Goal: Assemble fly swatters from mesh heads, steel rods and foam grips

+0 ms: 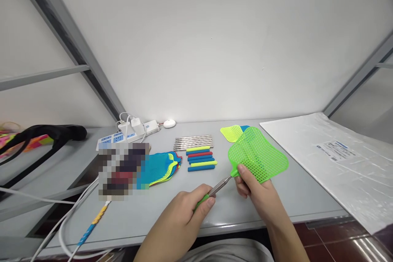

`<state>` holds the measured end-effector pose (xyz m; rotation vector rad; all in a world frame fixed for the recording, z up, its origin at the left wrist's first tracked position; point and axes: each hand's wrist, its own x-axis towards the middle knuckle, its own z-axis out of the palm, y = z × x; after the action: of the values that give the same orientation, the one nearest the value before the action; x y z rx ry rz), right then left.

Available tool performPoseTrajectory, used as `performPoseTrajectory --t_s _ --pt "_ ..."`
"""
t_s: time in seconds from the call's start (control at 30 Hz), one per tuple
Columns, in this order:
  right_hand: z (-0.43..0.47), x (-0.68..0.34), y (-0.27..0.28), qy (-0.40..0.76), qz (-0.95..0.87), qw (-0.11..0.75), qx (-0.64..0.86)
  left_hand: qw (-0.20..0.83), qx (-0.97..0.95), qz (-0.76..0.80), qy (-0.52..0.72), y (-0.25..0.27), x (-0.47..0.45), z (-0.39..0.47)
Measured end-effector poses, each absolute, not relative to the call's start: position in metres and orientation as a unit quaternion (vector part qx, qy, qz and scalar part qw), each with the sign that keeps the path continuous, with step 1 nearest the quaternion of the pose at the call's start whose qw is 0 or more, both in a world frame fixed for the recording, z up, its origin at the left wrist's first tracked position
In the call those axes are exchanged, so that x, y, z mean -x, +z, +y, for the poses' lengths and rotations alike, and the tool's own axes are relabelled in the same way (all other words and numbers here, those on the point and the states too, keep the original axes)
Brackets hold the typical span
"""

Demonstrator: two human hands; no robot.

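Observation:
A green fly swatter (259, 155) with a perforated head and a metal rod is held between my hands above the table's front. My left hand (187, 217) is closed round its green handle. The thumb and fingers of my right hand (253, 186) pinch the base of the head, where the rod meets it. Behind it lie a yellow swatter head (232, 132) and a partly covered blue swatter head (245, 127). Left of my hands are a row of coloured handles (201, 159), several metal rods (193, 142) and a stack of swatter heads (159, 168).
On the left, a power strip (115, 138) with plugs and white cables stands beside a blurred-out object (124, 172). A white wrapped sheet (334, 159) covers the table's right side. Metal posts (73, 41) and a white wall (211, 41) bound the grey table (166, 206).

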<state>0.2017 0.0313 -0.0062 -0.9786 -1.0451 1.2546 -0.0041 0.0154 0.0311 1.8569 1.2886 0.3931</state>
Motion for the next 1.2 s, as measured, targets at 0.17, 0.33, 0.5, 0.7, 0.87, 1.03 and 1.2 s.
performPoseTrajectory --t_s 0.17,0.33,0.5,0.7,0.87,1.03,1.2 --pt "0.026 -0.204 -0.004 0.541 -0.444 0.602 0.384 0.435 -0.749 0.477 0.145 0.035 0.0 0.019" --pt "0.029 -0.206 -0.006 0.509 -0.461 0.587 0.429 0.393 -0.771 0.476 0.155 0.04 -0.003 0.023" --pt "0.031 -0.19 -0.019 0.542 -0.437 0.587 0.413 0.326 -0.798 0.484 0.15 0.053 0.001 0.025" --pt "0.026 -0.166 -0.03 0.485 -0.366 0.674 0.421 0.232 -0.759 0.507 0.337 0.046 -0.006 0.01" --pt "0.027 -0.16 -0.022 0.455 -0.257 0.743 0.417 0.292 -0.636 0.473 0.535 0.009 -0.033 -0.023" --pt "0.013 -0.145 -0.023 0.466 -0.248 0.704 0.476 0.464 -0.57 0.419 0.534 -0.017 -0.069 -0.009" --pt "0.003 -0.131 -0.029 0.443 -0.308 0.69 0.483 0.6 -0.361 0.389 0.599 -0.022 -0.074 0.011"
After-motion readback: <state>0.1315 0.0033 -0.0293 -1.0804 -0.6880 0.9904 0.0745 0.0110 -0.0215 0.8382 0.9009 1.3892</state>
